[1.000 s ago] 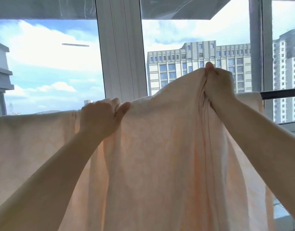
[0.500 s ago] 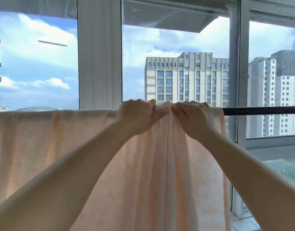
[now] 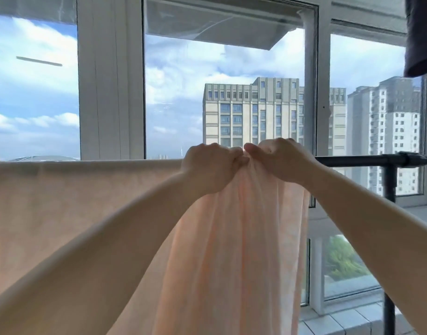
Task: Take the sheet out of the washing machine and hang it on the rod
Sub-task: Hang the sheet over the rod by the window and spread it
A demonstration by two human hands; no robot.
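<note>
1. Sheet (image 3: 62, 201) is hanging over the rod (image 3: 357, 160): one peach sheet, draped from the rod's left end (running out of view at the left) to roughly its middle.
2. Left stretch is lying flat and spread along the rod; the right stretch is bunching into vertical folds under the hands.
3. Left hand (image 3: 207, 168) is gripping the bunched top edge of the sheet at the rod, fingers curled tight round the fabric.
4. Right hand (image 3: 280, 160) is doing the same just beside it, fingers curled over the gathered fabric. Thumbs are nearly touching; the two hands are sitting side by side at the sheet's right end.
5. Rod count: one black horizontal bar, bare from the right hand to its right end, where it is meeting one black upright post (image 3: 388, 238) at a joint.
6. Containers: none showing, so no contents to report.
7. One dark cloth (image 3: 420, 35) is hanging in the upper right corner, well apart from the sheet.
8. Window (image 3: 111, 93) is sitting behind the rod, with white frames. Two blocks of tall buildings (image 3: 251, 114) are showing through the glass, plus clouds and sky.
9. Two bare forearms are reaching up from the bottom edge toward the rod.
</note>
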